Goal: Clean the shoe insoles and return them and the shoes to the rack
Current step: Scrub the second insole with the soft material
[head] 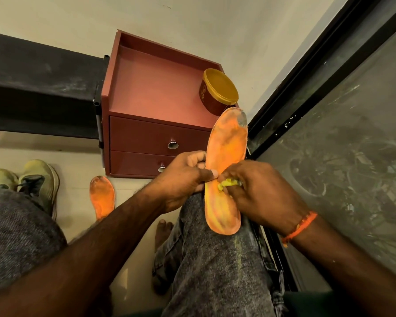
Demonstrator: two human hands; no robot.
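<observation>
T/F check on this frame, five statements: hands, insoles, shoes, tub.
1. The left hand grips the insole that rests on the knee. True.
2. The right hand is empty. False: its grip pinches a small yellow cleaning piece against the insole.
3. The second insole lies on the floor beside the drawer unit. True.
4. The tub has its lid off. False: the yellow lid is on, and the tub stands on top of the drawer unit.
5. The shoes are already on the rack. False: they sit on the floor at the left.
</observation>
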